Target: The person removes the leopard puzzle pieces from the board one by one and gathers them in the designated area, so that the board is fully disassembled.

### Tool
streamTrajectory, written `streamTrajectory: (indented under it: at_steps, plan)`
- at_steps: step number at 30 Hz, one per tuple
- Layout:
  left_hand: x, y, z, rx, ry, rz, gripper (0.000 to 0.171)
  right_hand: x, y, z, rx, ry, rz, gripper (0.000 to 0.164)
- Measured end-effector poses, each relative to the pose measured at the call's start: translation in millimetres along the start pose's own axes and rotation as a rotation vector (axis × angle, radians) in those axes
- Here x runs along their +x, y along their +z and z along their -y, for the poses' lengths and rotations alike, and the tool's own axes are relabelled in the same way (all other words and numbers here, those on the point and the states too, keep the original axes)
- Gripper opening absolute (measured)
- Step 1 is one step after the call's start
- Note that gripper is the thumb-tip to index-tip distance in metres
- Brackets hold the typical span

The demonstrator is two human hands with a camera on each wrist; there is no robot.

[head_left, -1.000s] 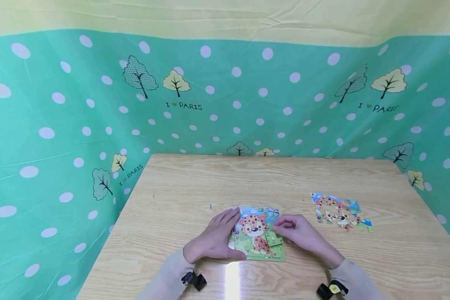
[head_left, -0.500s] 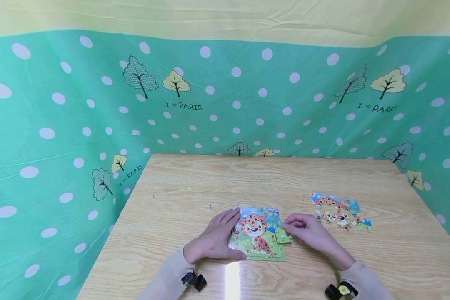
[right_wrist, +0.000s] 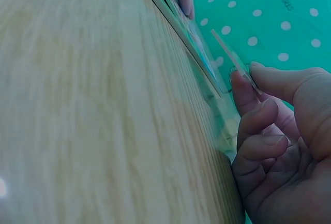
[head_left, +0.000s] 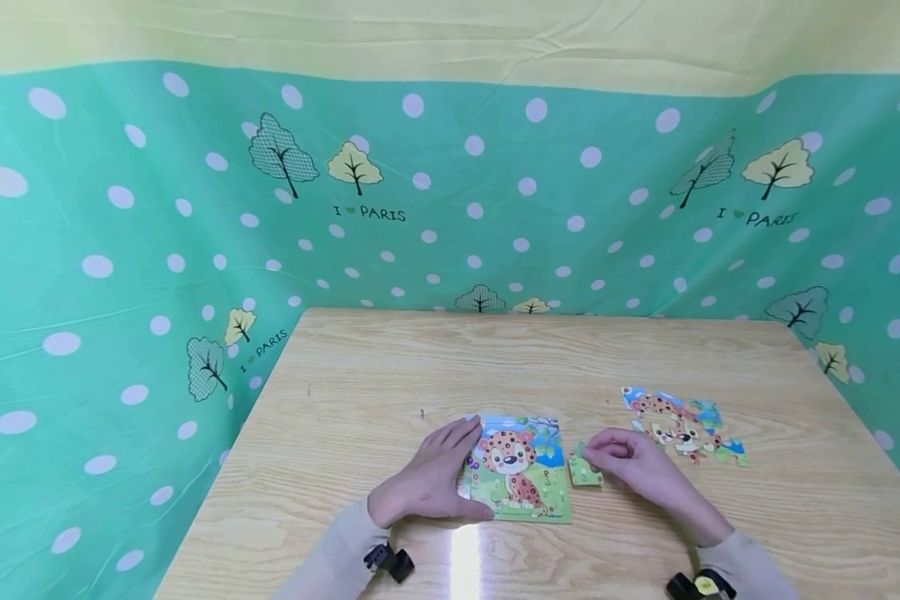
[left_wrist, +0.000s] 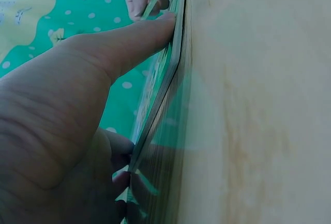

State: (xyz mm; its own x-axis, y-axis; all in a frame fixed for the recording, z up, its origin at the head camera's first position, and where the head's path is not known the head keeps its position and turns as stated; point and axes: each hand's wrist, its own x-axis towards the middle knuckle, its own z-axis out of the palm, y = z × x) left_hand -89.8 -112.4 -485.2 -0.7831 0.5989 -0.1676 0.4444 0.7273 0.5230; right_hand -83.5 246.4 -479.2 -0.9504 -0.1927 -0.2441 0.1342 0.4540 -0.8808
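Observation:
A flat picture board (head_left: pixel 520 454) showing a cartoon leopard lies on the wooden table. My left hand (head_left: pixel 429 475) rests along its left side, fingers stretched to the far corner and thumb (left_wrist: pixel 134 43) against the near edge. Just right of the board, my right hand (head_left: pixel 633 467) pinches a green jigsaw piece (head_left: pixel 587 475) between thumb and index finger. In the right wrist view that jigsaw piece (right_wrist: pixel 230 56) is tilted up, seen nearly edge-on, while the other fingers curl into the palm. The board's left edge is partly hidden under my left hand.
Joined and loose jigsaw pieces (head_left: pixel 682 427) form part of a leopard picture beyond my right hand. A green dotted curtain (head_left: pixel 450 233) hangs behind the wooden table (head_left: pixel 390 367). Light reflects off the tabletop below the board.
My right hand has moved right, carrying the green jigsaw piece off the board's right part to beside it, uncovering the picture there. My left hand has stayed in place.

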Motion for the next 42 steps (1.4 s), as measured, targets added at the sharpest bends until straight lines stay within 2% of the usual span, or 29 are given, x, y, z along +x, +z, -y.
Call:
streamTrajectory:
  at_steps: [9,18,26,36,42]
  plan:
    - [0.1,0.3,0.9,-0.004,0.006,0.003,0.127,-6,-10,-6,0.015,0.058,-0.021,0.037]
    - [0.0,0.9,1.2,-0.005,0.021,-0.010,0.127,-14,-24,-12,-0.032,0.015,0.002,0.040]
    - [0.2,-0.3,0.3,-0.012,-0.005,0.003,0.127,-20,-36,-18,-0.063,0.056,-0.031,0.042]
    - [0.6,0.0,-1.2,0.014,-0.010,0.001,0.126,-27,-56,-25,-0.191,0.097,-0.075,0.044]
    - [-0.2,-0.6,-1.4,0.011,-0.010,-0.002,0.127,-29,-68,-28,-0.293,0.092,-0.059,0.041]
